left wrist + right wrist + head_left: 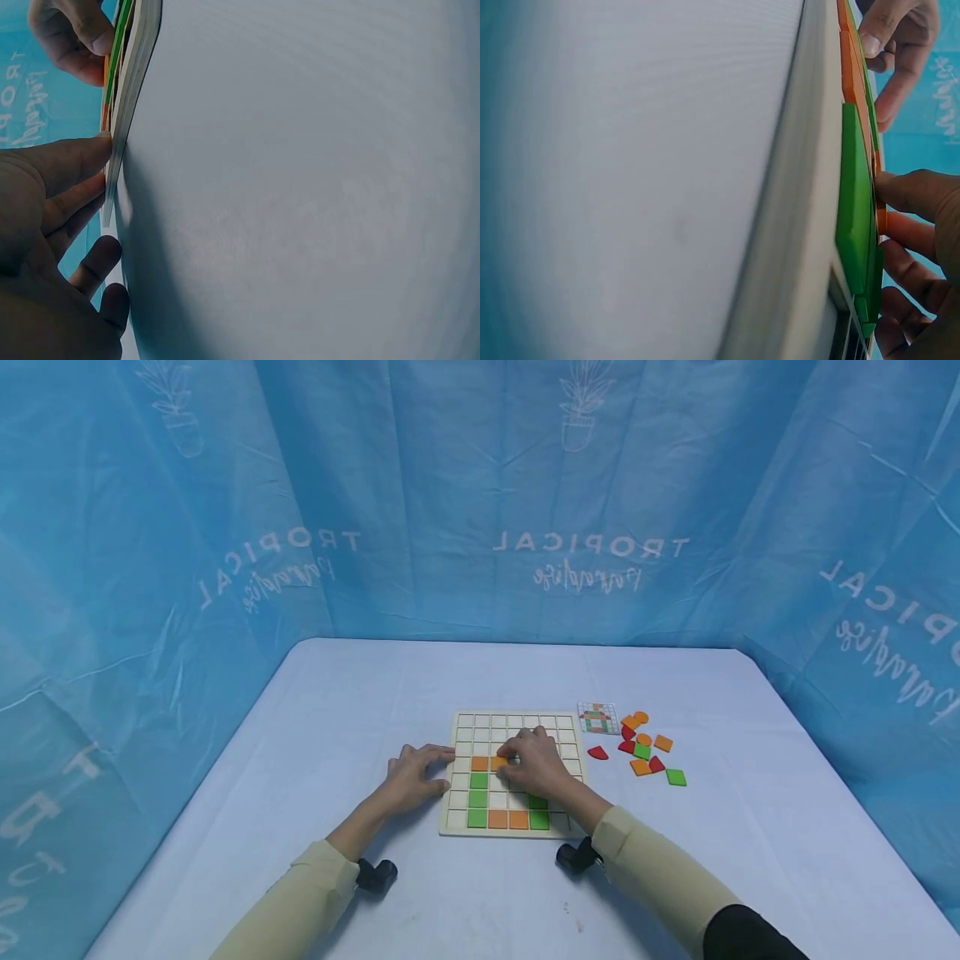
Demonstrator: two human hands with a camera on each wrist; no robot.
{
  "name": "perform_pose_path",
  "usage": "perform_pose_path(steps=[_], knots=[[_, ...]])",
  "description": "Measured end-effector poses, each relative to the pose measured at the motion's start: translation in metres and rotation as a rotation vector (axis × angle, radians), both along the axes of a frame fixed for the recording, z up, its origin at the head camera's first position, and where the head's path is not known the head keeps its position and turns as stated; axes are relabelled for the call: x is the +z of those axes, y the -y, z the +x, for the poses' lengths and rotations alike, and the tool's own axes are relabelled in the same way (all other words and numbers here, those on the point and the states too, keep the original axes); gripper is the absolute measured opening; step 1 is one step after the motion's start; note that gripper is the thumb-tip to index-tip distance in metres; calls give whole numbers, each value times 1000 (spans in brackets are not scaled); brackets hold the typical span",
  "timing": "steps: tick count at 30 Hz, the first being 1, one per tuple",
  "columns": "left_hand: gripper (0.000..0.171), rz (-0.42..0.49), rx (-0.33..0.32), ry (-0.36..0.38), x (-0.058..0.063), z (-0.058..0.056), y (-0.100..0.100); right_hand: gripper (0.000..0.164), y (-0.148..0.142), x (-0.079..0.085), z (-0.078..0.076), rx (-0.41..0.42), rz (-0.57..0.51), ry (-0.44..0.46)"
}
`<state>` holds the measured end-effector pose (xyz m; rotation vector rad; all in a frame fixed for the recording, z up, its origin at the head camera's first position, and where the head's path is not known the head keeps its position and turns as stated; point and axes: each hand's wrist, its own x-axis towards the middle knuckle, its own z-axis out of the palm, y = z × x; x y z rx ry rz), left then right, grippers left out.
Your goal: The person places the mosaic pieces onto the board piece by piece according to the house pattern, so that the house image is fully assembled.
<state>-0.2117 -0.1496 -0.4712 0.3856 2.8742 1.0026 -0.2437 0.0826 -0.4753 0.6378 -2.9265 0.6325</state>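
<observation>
A pale grid board [466, 722] lies on the table. Green and orange square tiles fill some cells: a column of green tiles [477, 799] with an orange tile [479, 764] above it, and two orange tiles along the bottom row leading to green tiles [538, 820] at right. Over the board's middle, my right hand [534, 764] pinches an orange square tile [498, 763] between thumb and finger, level with the upper orange tile. My left hand [411, 778] touches the board's left edge with extended fingertips and thumb; the left wrist view shows the thumb [82, 159] against that edge.
Right of the board lies a pattern card [598, 717] with a coloured picture on a grid. Beside it are scattered loose tiles: orange circles and squares [663, 743], red pieces [597, 752] and green tiles [677, 777]. Blue printed curtain [450, 485] surrounds the white table [375, 693].
</observation>
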Motion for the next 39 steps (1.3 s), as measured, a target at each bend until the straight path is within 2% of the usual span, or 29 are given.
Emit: perform_pose_path(steps=[14,23,27,33,39], knots=[[46,-2,-6,-5,0,0,0,22,-1,-2,-1,17,-1,-15],[46,-10,2,-7,0,0,-1,26,-16,8,1,-11,-68,-21],[46,-11,5,-1,0,0,-1,29,-43,16,1,-74,-107,-31],[45,-15,10,0,0,1,0,33,-108,22,-2,-201,-153,-49],[45,-15,-1,-10,0,1,0,38,-167,20,-5,-368,-184,47]])
